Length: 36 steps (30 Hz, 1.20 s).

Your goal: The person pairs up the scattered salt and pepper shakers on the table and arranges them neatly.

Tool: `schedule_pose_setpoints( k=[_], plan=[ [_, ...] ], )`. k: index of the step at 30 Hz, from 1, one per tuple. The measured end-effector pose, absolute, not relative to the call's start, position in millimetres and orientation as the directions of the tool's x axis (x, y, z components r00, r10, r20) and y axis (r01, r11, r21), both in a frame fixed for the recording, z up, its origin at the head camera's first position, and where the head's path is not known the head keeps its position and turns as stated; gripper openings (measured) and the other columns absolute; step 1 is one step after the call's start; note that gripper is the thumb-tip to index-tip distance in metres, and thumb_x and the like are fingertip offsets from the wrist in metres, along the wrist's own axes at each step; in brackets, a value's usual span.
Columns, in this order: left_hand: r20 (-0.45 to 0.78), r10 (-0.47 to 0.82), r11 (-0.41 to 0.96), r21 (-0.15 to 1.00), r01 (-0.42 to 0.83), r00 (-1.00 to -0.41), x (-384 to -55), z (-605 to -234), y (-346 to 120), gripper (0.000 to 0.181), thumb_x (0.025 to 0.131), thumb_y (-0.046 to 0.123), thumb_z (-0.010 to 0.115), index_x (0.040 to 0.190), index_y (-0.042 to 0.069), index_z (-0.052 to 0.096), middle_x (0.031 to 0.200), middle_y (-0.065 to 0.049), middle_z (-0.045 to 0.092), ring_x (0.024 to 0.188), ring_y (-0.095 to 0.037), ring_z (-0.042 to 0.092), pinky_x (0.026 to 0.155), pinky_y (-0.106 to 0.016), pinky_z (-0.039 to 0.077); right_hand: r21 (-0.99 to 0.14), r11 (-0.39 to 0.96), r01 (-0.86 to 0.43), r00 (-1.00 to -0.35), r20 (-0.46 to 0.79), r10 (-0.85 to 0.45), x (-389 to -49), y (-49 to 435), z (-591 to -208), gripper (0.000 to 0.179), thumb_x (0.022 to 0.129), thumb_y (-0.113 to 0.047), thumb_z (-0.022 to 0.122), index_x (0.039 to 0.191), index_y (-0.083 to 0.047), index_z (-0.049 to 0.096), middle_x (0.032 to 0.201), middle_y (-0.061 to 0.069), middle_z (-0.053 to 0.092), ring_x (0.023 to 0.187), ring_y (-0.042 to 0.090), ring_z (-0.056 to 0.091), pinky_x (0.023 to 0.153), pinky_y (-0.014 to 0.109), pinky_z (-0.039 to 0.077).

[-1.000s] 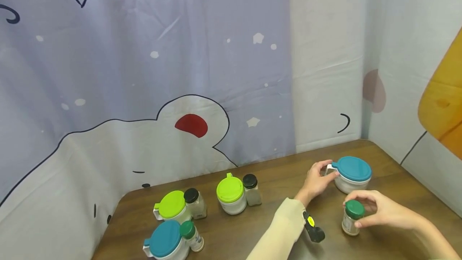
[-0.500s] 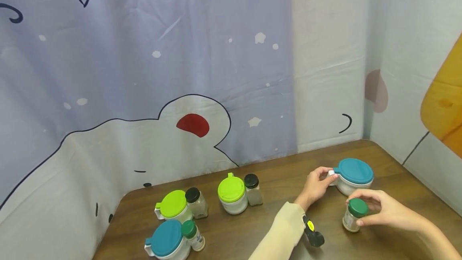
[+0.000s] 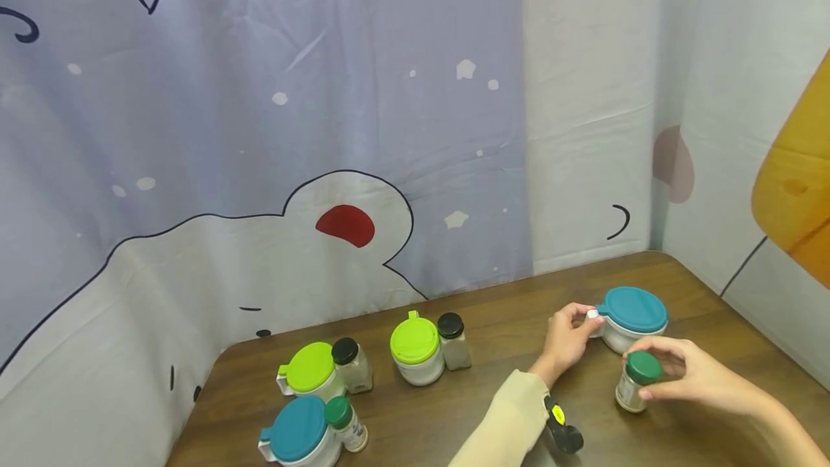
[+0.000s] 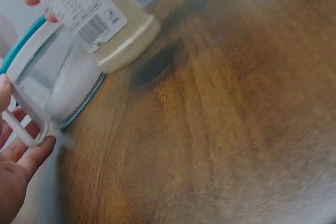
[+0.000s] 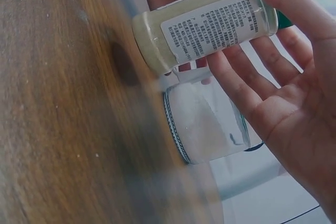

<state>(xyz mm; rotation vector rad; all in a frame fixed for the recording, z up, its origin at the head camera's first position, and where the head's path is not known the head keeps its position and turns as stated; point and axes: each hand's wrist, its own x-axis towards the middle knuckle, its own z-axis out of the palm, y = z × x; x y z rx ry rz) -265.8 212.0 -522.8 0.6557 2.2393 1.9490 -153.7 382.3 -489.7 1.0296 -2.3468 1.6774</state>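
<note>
At the table's right side, my left hand [image 3: 565,341] grips the white handle [image 4: 32,124] of a clear seasoning jar [image 3: 634,312] with a blue lid. White, grainy contents show through the jar's wall in both wrist views, and its base rests on the table. My right hand [image 3: 710,380] holds a small spice bottle [image 5: 210,27] with a green cap, thumb on one side and fingers on the other. Pale powder fills the labelled bottle. It hangs slightly above the wood, a little tilted, just in front of the jar; its shadow lies apart from its base.
Left of centre stand two green-lidded jars [image 3: 415,341] [image 3: 310,367], each beside a black-capped bottle [image 3: 454,342] [image 3: 353,366]. Nearer the front left, another blue-lidded jar [image 3: 298,429] has a green-capped bottle [image 3: 346,425] leaning against it. A printed curtain [image 3: 454,128] borders the table's back.
My left hand has drawn the blue-lidded jar slightly toward me. The spice bottle in my right hand has shifted a little up and toward the jar. The other jars and bottles stay put.
</note>
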Motion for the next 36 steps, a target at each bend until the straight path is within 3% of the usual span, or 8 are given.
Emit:
schedule_pose_setpoints(
  k=[15,20,36],
  plan=[
    [0.212,0.254,0.046,0.972,0.231,-0.943,-256.4,-525.8,199.8,0.012,0.084,0.009,0.072,0.094,0.003,0.071,0.088,-0.006,0.075,0.074,0.005,0.061,0.062,-0.011,0.051,-0.838,0.194,-0.511,-0.808,0.390,-0.441,-157.4,374.2,-488.8,0.042,0.078,0.014,0.068,0.117,0.006,0.053,0.116,-0.003,0.062,0.110,-0.003,0.058,0.085,0.015,0.051],
    [0.212,0.244,0.044,0.972,0.229,-0.946,-253.4,-525.3,189.9,0.013,0.084,0.008,0.071,0.094,0.001,0.070,0.088,-0.008,0.074,0.076,0.003,0.062,0.063,-0.012,0.051,-0.829,0.214,-0.516,-0.813,0.397,-0.426,-158.7,371.4,-489.1,0.043,0.077,0.013,0.069,0.117,0.008,0.053,0.117,0.004,0.062,0.116,-0.005,0.055,0.089,0.012,0.048],
    [0.180,0.248,0.007,0.982,0.188,-0.952,-246.8,-517.8,162.1,0.014,0.085,0.008,0.070,0.097,0.000,0.070,0.091,-0.012,0.074,0.077,-0.001,0.063,0.065,-0.028,0.059,-0.802,0.273,-0.532,-0.824,0.414,-0.387,-157.7,367.9,-486.3,0.046,0.075,0.012,0.071,0.117,0.001,0.056,0.111,0.000,0.065,0.108,-0.002,0.061,0.088,0.011,0.048]
  ],
)
